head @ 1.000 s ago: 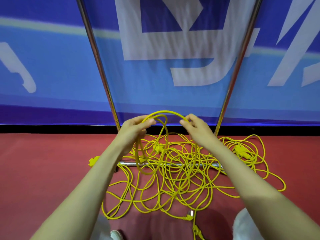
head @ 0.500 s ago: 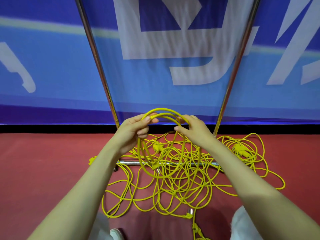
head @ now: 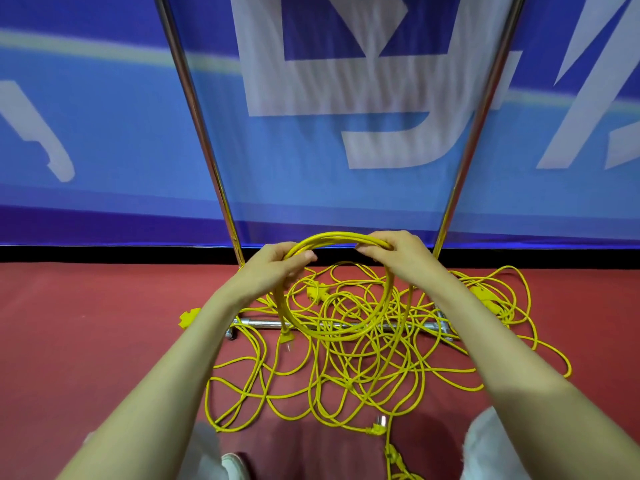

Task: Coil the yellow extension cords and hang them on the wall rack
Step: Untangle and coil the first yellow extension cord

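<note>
Yellow cord is gathered into a coil (head: 337, 236) of several turns, held upright between both hands above the loose cord (head: 349, 379) that lies tangled on the red floor (head: 86, 341). Holding the coil vertical lets each turn hang under its own weight, so the loops stack instead of crossing. Holding it clear of the floor separates finished turns from the unsorted tangle.

Left hand (head: 273, 270): fingers and thumb are curled round the bundled strands at the upper left of the coil. This is judged to be the anchor grip that fixes loop size.

Right hand (head: 398, 256): closed over the top right arc, knuckles up, fingers wrapped on the strands. This is judged to be the feeding hand. Both forearms reach forward and converge, wrists roughly level.

A plug (head: 286, 339) hangs from the left side of the coil, marking the free end. A strand appears to run from the right side down into the tangle.

The rack (head: 205, 143) stands directly behind, in front of the blue banner (head: 121, 133). Its base bar (head: 263, 323) lies under part of the tangle, and no cord hangs on the visible uprights. Judgement: coiling is at an early stage, with most cord on the floor
</note>
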Tool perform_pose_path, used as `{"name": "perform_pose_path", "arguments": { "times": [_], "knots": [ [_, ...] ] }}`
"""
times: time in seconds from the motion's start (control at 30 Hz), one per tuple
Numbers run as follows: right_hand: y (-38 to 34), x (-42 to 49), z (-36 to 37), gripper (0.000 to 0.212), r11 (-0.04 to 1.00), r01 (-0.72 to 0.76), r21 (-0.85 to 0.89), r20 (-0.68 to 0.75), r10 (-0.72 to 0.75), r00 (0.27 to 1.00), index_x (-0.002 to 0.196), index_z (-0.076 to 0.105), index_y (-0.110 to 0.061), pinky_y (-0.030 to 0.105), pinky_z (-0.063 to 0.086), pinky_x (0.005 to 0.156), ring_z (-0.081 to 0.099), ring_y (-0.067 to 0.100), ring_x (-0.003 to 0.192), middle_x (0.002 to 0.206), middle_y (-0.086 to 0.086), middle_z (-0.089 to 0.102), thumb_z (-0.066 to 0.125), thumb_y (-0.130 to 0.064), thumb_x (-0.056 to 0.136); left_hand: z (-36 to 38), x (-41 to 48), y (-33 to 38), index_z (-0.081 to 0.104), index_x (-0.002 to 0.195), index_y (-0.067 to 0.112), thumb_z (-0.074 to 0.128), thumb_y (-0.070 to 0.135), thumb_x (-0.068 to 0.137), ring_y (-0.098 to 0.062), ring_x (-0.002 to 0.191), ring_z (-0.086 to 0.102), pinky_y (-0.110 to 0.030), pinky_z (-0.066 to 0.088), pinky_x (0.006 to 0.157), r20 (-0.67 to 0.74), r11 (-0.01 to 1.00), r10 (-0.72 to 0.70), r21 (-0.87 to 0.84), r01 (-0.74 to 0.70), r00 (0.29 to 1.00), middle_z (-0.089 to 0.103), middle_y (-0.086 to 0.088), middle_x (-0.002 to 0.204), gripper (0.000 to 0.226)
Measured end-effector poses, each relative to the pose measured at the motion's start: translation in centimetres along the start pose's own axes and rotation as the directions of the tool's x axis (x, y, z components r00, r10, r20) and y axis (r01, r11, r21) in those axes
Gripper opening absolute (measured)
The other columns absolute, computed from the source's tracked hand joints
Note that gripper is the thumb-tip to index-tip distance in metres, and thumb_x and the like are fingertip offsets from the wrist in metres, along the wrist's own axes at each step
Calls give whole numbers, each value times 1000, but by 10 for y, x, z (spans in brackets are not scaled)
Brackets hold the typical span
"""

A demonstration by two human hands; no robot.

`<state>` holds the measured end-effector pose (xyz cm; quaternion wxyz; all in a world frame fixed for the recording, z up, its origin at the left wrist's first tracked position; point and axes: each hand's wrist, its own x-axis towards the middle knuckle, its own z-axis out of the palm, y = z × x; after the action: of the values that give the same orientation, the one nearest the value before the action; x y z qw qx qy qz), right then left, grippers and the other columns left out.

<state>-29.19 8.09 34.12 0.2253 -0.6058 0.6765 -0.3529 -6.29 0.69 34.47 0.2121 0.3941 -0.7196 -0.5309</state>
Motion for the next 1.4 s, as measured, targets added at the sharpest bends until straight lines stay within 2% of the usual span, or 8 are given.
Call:
{"name": "perform_pose_path", "arguments": {
  "times": [0.1, 0.23, 0.47, 0.63, 0.9, 1.13, 1.27, 1.4],
  "knots": [
    [0, 0, -2, 19, 1000, -30, -6, 19, 30, 999, 82, 70, -19, 29, 35, 63, 49, 12, 67, 69, 7, 59, 64, -36, 88, 0, -1, 0, 65, 102, 7, 51, 26, 99, -7, 54, 49, -18, 38, 50, 3, 999, 10, 48, -10, 1000, 57, 7, 63, 24],
    [1, 1, -7, 15, 995, -57, 80, 65, 52, 996, 75, 69, -28, 23, 36, 61, 47, -1, 57, 62, -10, 56, 66, -38, 86, 3, -2, 4, 62, 104, 4, 45, 12, 100, -4, 53, 55, -14, 41, 47, 86, 989, -10, -147, 23, 996, 64, 6, 69, 19],
    [5, 3, -14, 10, 993, -39, 110, 123, 25, 992, 78, 68, -23, 23, 33, 58, 43, 4, 55, 62, -7, 53, 69, -30, 85, 1, -1, 3, 62, 106, 5, 47, 6, 98, -8, 53, 47, -16, 41, 50, 138, 980, 21, -198, 7, 990, 66, 7, 72, 18],
    [2, 0, -19, 12, 974, 7, 225, 141, -40, 989, 87, 70, -18, 15, 40, 61, 53, 3, 66, 76, -5, 67, 63, -27, 90, -3, 2, -1, 64, 109, 10, 45, 18, 100, -10, 52, 42, -25, 32, 52, 98, 978, 44, -206, -22, 994, 66, -2, 85, 22],
    [-2, -2, -15, 24, 945, -103, 312, 248, 24, 968, 95, 73, -14, 8, 38, 58, 50, -5, 57, 69, -6, 60, 56, -31, 94, -3, 0, 1, 64, 103, 6, 47, 15, 98, -8, 44, 36, -19, 29, 45, 165, 972, 24, -234, 16, 986, 60, -4, 70, 20],
    [-6, -2, -17, 18, 965, -95, 246, 158, 57, 986, 86, 75, -22, 12, 33, 56, 45, -4, 55, 67, -6, 56, 62, -34, 90, -2, -2, 2, 67, 100, 5, 55, 13, 94, -8, 46, 40, -18, 30, 43, 188, 981, -21, -186, 56, 982, 62, -2, 69, 16],
    [-10, -3, -18, 17, 966, -64, 251, 120, 34, 992, 87, 76, -14, 8, 29, 48, 42, -3, 48, 61, -6, 54, 67, -28, 86, 0, -2, 4, 68, 100, 9, 48, 22, 98, -8, 48, 46, -23, 37, 49, 217, 981, -29, -183, 70, 976, 69, -4, 78, 24],
    [-12, -3, -16, 15, 965, -44, 260, 95, 20, 995, 80, 71, -15, 9, 30, 50, 44, -3, 51, 61, -5, 56, 70, -29, 84, 2, -2, 3, 66, 103, 7, 46, 15, 99, -7, 49, 47, -18, 41, 50, 238, 977, -22, -202, 72, 971, 71, -2, 80, 22]
  ]
}}
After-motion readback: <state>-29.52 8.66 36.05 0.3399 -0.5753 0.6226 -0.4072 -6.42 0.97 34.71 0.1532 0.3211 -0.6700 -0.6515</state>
